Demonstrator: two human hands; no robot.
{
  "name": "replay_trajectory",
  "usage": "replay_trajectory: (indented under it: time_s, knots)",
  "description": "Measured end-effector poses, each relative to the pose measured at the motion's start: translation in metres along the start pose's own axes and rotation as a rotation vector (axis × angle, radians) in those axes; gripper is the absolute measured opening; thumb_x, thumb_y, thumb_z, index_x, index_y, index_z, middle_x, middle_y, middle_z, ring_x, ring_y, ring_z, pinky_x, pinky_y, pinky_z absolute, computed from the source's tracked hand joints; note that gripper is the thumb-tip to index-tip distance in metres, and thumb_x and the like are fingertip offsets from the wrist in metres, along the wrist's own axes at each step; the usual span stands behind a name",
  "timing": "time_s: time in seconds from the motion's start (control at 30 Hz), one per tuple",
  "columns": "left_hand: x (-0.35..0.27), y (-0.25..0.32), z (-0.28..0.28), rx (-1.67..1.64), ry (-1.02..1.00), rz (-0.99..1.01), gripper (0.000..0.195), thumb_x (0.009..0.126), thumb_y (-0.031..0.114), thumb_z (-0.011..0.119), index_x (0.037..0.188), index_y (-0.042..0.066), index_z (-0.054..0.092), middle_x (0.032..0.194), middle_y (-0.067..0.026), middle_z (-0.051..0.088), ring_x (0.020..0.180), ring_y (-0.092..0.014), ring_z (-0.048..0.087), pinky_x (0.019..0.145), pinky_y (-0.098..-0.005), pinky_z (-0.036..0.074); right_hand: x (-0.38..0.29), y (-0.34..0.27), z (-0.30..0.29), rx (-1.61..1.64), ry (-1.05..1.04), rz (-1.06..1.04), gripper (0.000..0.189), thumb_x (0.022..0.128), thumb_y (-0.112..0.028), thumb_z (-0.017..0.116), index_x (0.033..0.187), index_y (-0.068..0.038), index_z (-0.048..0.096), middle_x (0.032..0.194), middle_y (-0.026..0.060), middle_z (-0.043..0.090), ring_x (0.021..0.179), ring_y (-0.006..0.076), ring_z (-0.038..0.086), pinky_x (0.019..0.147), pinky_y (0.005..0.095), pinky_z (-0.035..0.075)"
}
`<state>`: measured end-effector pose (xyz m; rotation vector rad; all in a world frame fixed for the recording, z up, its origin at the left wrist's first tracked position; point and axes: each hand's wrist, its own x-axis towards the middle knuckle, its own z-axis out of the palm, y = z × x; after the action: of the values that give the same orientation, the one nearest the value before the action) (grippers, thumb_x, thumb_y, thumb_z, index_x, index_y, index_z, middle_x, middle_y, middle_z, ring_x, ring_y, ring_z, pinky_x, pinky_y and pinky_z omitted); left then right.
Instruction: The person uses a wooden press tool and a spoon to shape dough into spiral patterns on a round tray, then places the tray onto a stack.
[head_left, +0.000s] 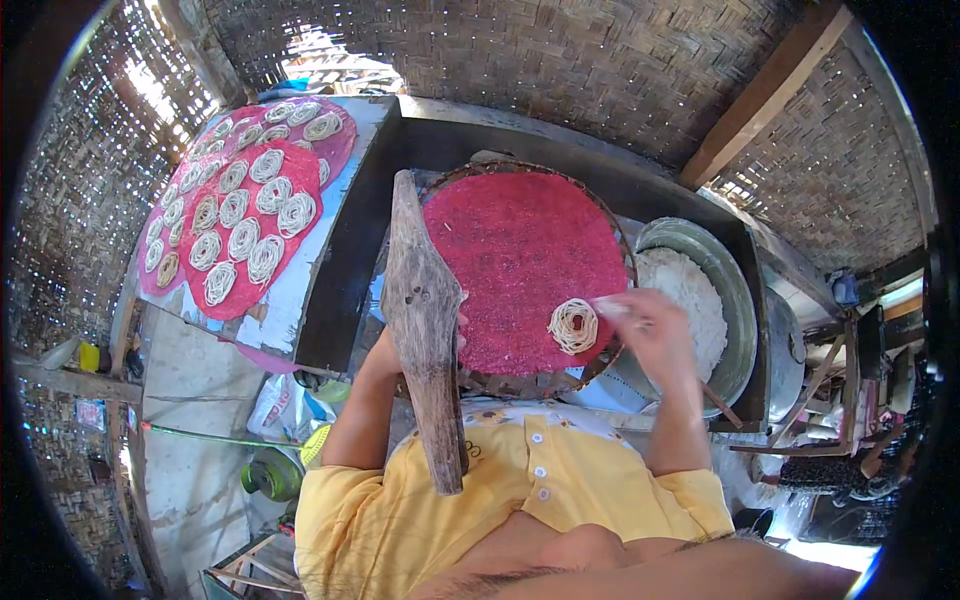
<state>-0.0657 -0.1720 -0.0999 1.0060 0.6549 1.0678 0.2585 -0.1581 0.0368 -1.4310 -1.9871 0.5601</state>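
A worn wooden lever (424, 330) stands out in front of my chest, close to the camera. My left hand (385, 351) reaches behind it, and only fingertips show past its far edge; its grip is hidden. Below lies a round red cloth (525, 247) on a woven bamboo tray (631, 255). One coiled nest of pale noodle strands (562, 330) rests near the cloth's right front edge. Beside that nest is my right hand (654, 330), blurred, with its fingers bunched and whitish at the tips. Whether it holds a strand is unclear.
Red and pink cloths with several noodle nests (244, 238) cover a worn panel at left. At right, a large metal basin (739, 322) holds white dough or flour (679, 292). A dark trough wall (540, 150) runs behind. A green gas cylinder (274, 476) stands low left.
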Motion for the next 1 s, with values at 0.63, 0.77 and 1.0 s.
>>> replay_trajectory:
  time_s: [0.63, 0.77, 1.0]
  knots:
    - [0.080, 0.080, 0.092, 0.307, -0.275, 0.228, 0.070, 0.065, 0.029, 0.070, 0.125, 0.008, 0.040, 0.114, -0.0136, 0.053, 0.104, -0.027, 0.053, 0.092, -0.0399, 0.039, -0.030, 0.001, 0.003, 0.943, -0.774, 0.297, 0.082, 0.071, -0.060, 0.056, 0.123, 0.002, 0.039, 0.112, 0.0161, 0.051, 0.094, 0.0206, 0.054, 0.080, 0.0318, 0.044]
    - [0.107, 0.135, 0.094, -0.739, -0.654, 0.442, 0.079, 0.075, 0.019, 0.063, 0.137, 0.011, 0.015, 0.137, -0.0122, 0.031, 0.128, -0.032, 0.025, 0.100, -0.0473, 0.027, -0.029, 0.007, -0.013, 1.183, -1.029, 0.429, 0.083, 0.069, -0.058, 0.059, 0.129, -0.006, 0.033, 0.104, 0.0211, 0.053, 0.087, 0.0288, 0.057, 0.075, 0.0376, 0.047]
    - [0.139, 0.105, 0.087, -0.672, -0.345, 0.492, 0.043, 0.077, 0.039, 0.061, 0.104, 0.007, 0.051, 0.093, -0.0049, 0.053, 0.099, -0.025, 0.051, 0.097, -0.0416, 0.035, -0.018, 0.002, -0.039, 1.031, -0.920, 0.534, 0.093, 0.068, -0.062, 0.056, 0.126, 0.006, 0.030, 0.100, 0.0231, 0.052, 0.087, 0.0285, 0.057, 0.073, 0.0386, 0.049]
